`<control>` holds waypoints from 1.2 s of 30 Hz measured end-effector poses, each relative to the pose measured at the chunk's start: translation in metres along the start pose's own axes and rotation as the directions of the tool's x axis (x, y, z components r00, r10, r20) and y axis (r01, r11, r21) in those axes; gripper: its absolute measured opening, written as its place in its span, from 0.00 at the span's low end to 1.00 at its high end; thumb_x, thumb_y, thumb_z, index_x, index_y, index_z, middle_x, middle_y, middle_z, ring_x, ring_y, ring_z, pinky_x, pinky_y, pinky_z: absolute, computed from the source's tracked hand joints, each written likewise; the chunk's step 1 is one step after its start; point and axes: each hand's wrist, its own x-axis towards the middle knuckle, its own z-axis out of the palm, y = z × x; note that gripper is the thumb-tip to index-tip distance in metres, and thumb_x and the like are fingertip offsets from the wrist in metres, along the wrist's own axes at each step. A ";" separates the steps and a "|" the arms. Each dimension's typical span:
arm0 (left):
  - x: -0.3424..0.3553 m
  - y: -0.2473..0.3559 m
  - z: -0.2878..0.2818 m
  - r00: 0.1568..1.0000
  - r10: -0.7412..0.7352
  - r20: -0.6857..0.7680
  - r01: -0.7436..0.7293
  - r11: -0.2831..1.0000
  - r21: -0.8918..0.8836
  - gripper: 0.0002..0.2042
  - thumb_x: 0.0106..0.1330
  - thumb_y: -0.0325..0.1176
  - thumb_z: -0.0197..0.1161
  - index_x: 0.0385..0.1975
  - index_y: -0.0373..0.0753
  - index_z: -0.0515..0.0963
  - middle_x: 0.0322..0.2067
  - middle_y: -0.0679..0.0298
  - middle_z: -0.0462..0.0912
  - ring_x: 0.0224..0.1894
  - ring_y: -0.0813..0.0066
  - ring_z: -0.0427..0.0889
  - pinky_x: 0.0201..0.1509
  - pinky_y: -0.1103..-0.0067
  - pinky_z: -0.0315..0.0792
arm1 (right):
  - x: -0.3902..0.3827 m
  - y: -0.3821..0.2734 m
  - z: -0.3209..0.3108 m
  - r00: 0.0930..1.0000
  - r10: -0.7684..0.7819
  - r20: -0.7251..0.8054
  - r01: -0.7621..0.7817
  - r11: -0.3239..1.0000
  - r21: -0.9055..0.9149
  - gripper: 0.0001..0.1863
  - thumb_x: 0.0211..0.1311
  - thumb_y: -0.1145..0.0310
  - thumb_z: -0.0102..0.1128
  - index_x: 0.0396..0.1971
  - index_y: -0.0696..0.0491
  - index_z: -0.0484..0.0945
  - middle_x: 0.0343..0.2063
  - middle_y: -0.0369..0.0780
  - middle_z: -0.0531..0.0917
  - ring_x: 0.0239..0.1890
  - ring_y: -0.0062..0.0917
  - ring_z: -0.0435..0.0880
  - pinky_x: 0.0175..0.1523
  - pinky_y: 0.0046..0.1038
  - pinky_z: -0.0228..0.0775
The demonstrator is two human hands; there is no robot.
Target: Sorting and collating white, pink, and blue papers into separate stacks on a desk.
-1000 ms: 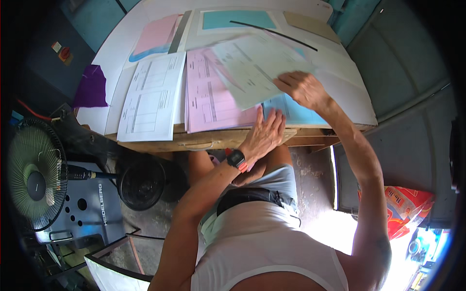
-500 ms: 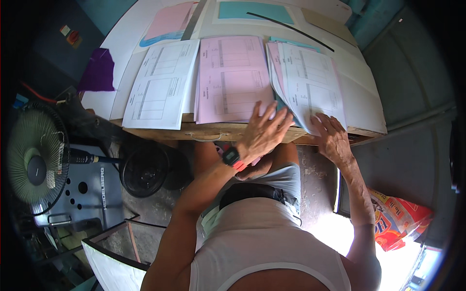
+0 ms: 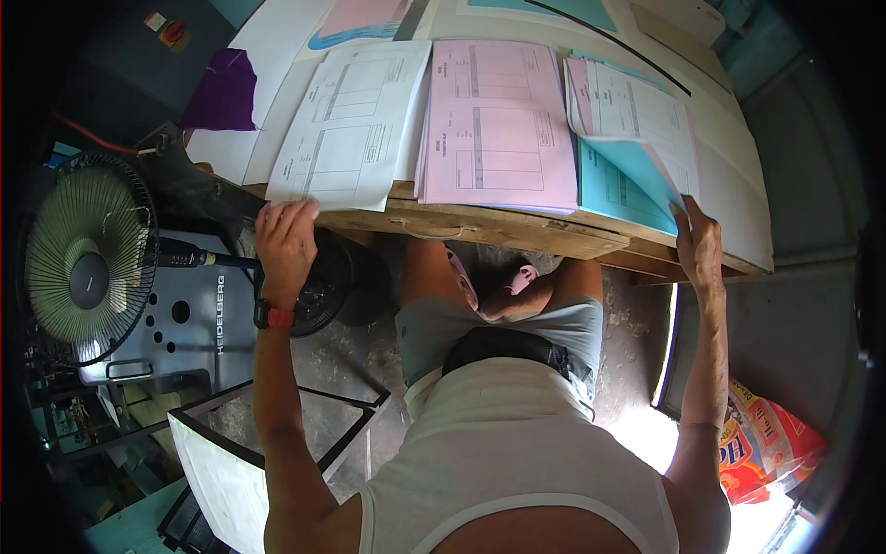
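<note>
Three piles of printed forms lie side by side on the table. My left hand (image 3: pixel 287 245) is at the near left corner of the white form stack (image 3: pixel 355 115), fingers together and closed on the paper's edge. The pink form stack (image 3: pixel 498 125) lies in the middle with no hand on it. At the right pile, my right hand (image 3: pixel 700 242) pinches the near corner of the upper white forms (image 3: pixel 637 106) and holds it lifted. The raised sheets curl back, baring teal forms (image 3: pixel 614 185) underneath. How many sheets each hand grips cannot be told.
A wooden drawer (image 3: pixel 489 231) runs under the table's near edge. Further back lie a long black strip (image 3: pixel 628 51) and a purple cloth (image 3: pixel 221 92). A standing fan (image 3: pixel 89 277) is at the left, a red plastic bag (image 3: pixel 766 443) at the lower right.
My left hand has moved from between the pink and right piles to the white stack's corner. My right hand has drawn the right pile's upper sheets up and rightward, exposing teal forms. The view has shifted.
</note>
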 end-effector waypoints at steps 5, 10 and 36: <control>0.056 0.043 0.002 0.948 -0.238 -0.213 0.137 0.905 -0.403 0.04 0.60 0.22 0.71 0.33 0.36 0.83 0.31 0.60 0.86 0.32 0.61 0.83 0.38 0.72 0.76 | 0.010 0.012 0.006 0.984 -0.065 -0.163 0.066 0.998 0.001 0.09 0.70 0.73 0.60 0.45 0.62 0.80 0.23 0.53 0.81 0.25 0.45 0.81 0.36 0.37 0.74; 0.112 0.104 0.032 0.980 0.019 -0.198 -0.088 0.933 -0.348 0.17 0.58 0.19 0.66 0.47 0.41 0.81 0.34 0.58 0.85 0.34 0.61 0.85 0.37 0.71 0.82 | 0.023 0.029 0.001 0.968 0.006 -0.251 0.008 0.999 0.051 0.15 0.70 0.64 0.61 0.48 0.59 0.80 0.32 0.50 0.83 0.31 0.41 0.79 0.41 0.38 0.73; 0.081 0.166 0.062 0.922 0.327 -0.205 -0.382 0.853 -0.357 0.06 0.55 0.27 0.68 0.31 0.36 0.83 0.37 0.67 0.83 0.43 0.70 0.80 0.51 0.65 0.78 | 0.107 -0.159 0.087 0.875 -0.485 -0.010 0.476 0.862 -0.174 0.17 0.56 0.76 0.60 0.47 0.51 0.81 0.27 0.46 0.88 0.28 0.40 0.88 0.35 0.38 0.83</control>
